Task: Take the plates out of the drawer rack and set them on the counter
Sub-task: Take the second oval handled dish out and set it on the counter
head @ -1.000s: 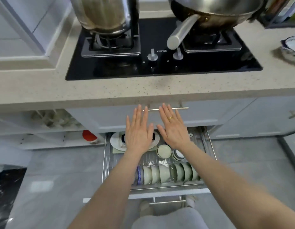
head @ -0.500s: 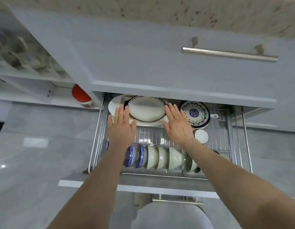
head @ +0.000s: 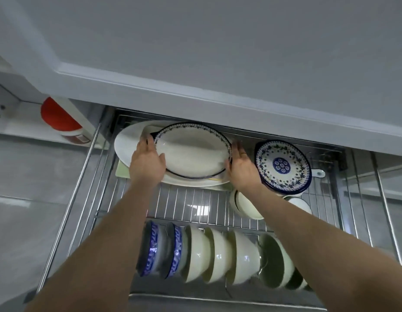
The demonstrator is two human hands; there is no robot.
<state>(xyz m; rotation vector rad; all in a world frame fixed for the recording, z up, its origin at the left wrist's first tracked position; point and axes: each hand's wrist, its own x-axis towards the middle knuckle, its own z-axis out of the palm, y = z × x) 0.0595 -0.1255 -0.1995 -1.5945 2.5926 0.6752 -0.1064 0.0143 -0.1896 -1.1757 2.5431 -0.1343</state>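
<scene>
Head view: left hand (head: 147, 164) and right hand (head: 241, 168) grip the oval plate (head: 191, 152) sides — lift straight up, clear of the drawer rack (head: 83, 172).

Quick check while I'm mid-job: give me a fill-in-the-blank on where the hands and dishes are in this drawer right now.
1. Both hands grip the oval dish with the ____ floral rim.
2. That dish lies on a large plain ____ platter.
3. The round flowered plate sits beside the ____ hand.
4. The bowls at the drawer's front stand on ____.

Missing words: blue; white; right; edge
</scene>
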